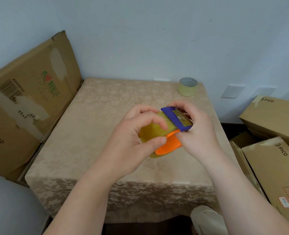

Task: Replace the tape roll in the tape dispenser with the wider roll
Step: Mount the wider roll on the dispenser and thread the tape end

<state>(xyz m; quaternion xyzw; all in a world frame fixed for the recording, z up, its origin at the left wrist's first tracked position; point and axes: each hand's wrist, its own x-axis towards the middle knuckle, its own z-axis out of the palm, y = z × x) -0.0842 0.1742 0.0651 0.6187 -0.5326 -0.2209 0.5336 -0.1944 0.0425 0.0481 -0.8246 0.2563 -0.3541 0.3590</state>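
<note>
Above the table [93,126], the left hand [133,138] grips the yellow tape roll [150,133] while the right hand [196,131] clasps the dispenser [172,116]; another roll [188,87] stands well apart.

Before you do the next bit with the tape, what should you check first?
1. Left hand grips the yellowish roll: ok.
2. Right hand holds the dispenser by its blue end: ok.
3. Dispenser is held up off the table: ok.
4. Roll seated fully on the orange hub: cannot tell, fingers hide it.
5. Which roll is the wider one, this or the spare roll at the far right corner: cannot tell.
6. Fingers away from the cutting edge under the blue end: cannot tell.
</note>
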